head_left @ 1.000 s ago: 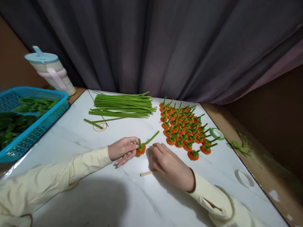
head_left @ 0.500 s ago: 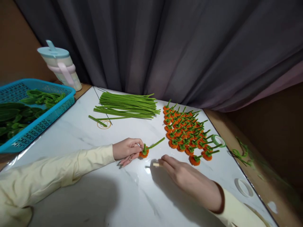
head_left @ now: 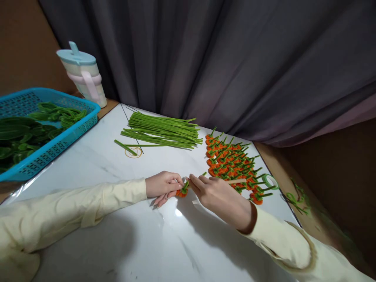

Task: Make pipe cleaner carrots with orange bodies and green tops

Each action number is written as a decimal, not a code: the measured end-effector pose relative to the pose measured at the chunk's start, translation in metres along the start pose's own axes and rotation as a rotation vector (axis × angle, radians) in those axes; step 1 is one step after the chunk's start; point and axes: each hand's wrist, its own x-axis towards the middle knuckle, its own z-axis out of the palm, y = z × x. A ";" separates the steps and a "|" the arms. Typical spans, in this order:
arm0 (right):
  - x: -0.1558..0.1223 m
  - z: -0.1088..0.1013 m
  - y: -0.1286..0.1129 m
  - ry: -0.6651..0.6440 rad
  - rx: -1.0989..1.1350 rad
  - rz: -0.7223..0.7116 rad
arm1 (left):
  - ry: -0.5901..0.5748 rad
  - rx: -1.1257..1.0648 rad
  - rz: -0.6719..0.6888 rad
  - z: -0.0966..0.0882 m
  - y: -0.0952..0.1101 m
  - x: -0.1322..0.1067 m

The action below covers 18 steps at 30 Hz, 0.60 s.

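Observation:
Near the middle of the white table, my left hand (head_left: 164, 185) pinches a small orange chenille ball (head_left: 182, 192) topped with green. My right hand (head_left: 220, 199) is closed on a pale thin stick (head_left: 237, 181), whose rear end shows behind the knuckles. Its fingertips are close to the ball's green stem (head_left: 203, 174) and partly cover it; whether they touch it I cannot tell. Past the right hand, rows of similar orange balls with green stems (head_left: 229, 156) stand on the table. A bundle of green chenille stems (head_left: 164, 129) lies beyond my left hand.
A blue basket (head_left: 73, 127) holding green chenille leaves stands at the left, with a lidded cup (head_left: 85, 76) behind it. A roll of green tape (head_left: 270, 181) lies by the table's right edge. Rubber bands (head_left: 133, 152) lie near the bundle. A dark curtain (head_left: 188, 58) hangs behind.
My right hand has moved up with the stick, from below the orange ball to beside its green stem. My left hand keeps its hold on the ball. The view has shifted slightly.

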 end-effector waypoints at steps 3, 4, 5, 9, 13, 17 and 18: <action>0.000 0.000 0.002 -0.044 0.030 -0.056 | 0.010 0.009 0.008 0.001 0.000 0.000; 0.000 0.000 0.002 -0.046 0.032 -0.069 | 0.015 0.013 0.010 0.001 0.001 -0.001; 0.000 0.001 0.002 -0.047 0.031 -0.079 | 0.020 0.018 0.011 0.001 0.001 -0.001; -0.001 0.005 -0.001 -0.074 -0.006 -0.086 | 0.060 0.025 0.036 0.002 0.001 -0.002; -0.004 0.006 -0.008 -0.104 -0.030 -0.069 | 0.115 0.063 0.097 0.006 -0.001 -0.003; -0.007 0.008 -0.017 -0.106 -0.010 -0.018 | 0.168 0.200 0.161 0.008 -0.004 -0.006; -0.008 0.009 -0.019 -0.107 0.006 0.001 | 0.178 0.241 0.176 0.009 -0.004 -0.007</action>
